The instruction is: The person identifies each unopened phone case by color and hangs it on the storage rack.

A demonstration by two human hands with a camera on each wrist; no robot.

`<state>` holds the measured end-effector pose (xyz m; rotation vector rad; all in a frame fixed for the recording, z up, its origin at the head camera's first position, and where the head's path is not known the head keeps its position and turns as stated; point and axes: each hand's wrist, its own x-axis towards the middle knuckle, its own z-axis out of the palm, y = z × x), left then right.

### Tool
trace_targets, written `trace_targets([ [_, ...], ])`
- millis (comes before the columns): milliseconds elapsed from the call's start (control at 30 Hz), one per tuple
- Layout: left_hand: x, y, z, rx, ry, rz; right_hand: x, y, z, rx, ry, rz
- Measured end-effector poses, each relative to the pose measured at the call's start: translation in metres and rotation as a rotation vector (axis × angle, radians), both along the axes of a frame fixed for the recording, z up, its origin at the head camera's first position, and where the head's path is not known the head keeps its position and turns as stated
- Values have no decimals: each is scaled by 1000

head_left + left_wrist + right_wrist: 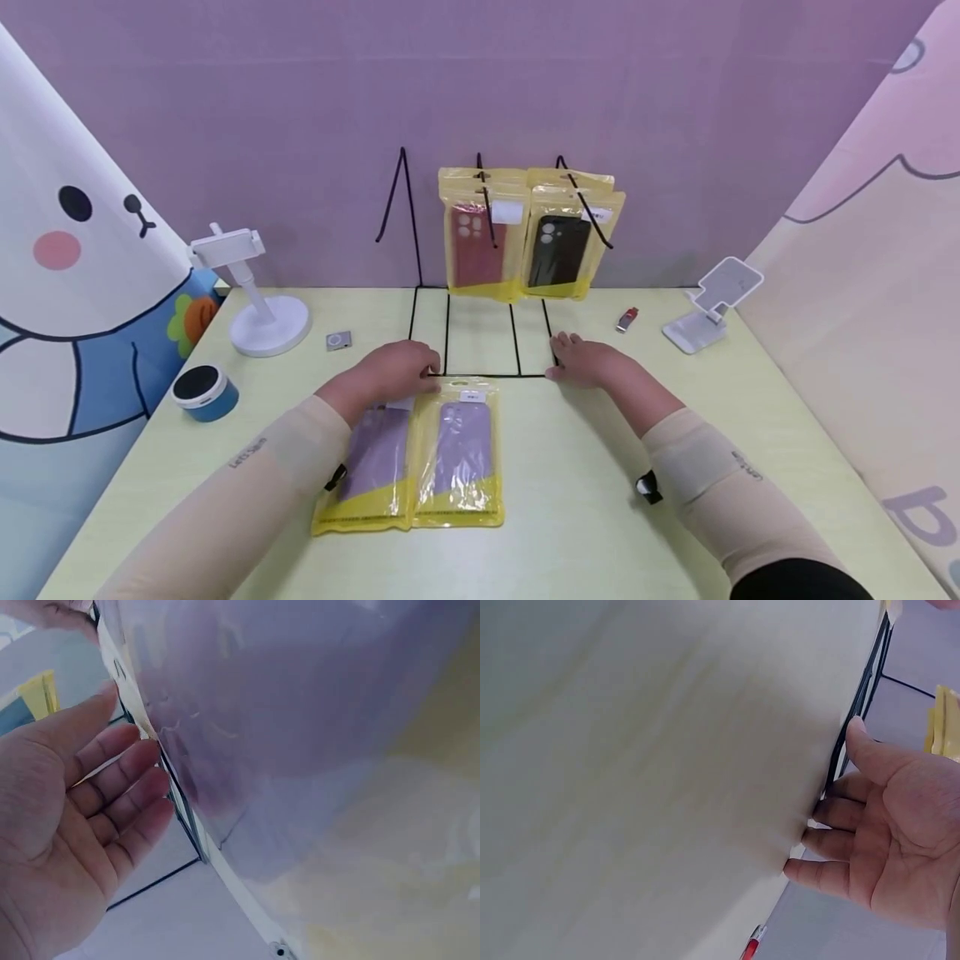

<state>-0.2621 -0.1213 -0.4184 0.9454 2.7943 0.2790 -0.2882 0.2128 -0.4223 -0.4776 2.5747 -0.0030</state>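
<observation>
Glossy yellow-and-clear plastic packets, each with a lilac phone case inside, lie side by side flat on the pale green worktop [615, 500]: the left lilac-case packet [367, 467] and the right lilac-case packet [459, 454]. Their top edges sit just in front of the black wire display rack [480, 342], which stands near the purple wall with a red-case packet [480, 237] and a black-case packet [566, 242] hanging on its hooks.

The left hand [397, 371] rests at the top of the left packet, against the rack's front bar; in the left wrist view its fingers [124, 787] are straight and relaxed, so the grip is spread and pinches nothing. The right hand [588, 358] lies flat on the worktop at the rack's right front corner, fingers likewise loose and holding nothing.

Each packet looks light and thin, with slippery film over a stiffer case inside, so it would probably slide rather than lift if pressed flat. The best hold is likely a pinch at the yellow header strip by the hang hole, where the film is doubled.

A white phone stand [258, 292], a blue round speaker [202, 392], a white tablet stand [712, 304] and a small red stick [627, 318] stand well apart.
</observation>
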Motion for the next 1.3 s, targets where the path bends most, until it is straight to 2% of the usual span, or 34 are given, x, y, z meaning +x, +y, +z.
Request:
trace_targets([
  [100,2,4,-2,-41,29,-22,0,0,1,-5,-5,0],
  [300,6,10,-7,-97,36,-2,0,-1,2,6,1,10],
  [533,12,16,-3,-83,56,-33,-1,-2,3,3,10,25],
  [833,12,17,-1,-45,89,-26,2,-3,4,4,18,35],
  [933,13,17,5,-13,56,-14,2,-3,4,-4,12,27],
  [1033,15,16,16,42,6,-2,1,-1,3,2,6,14],
  [1300,21,13,46,210,-61,6,-1,1,0,10,2,13],
])
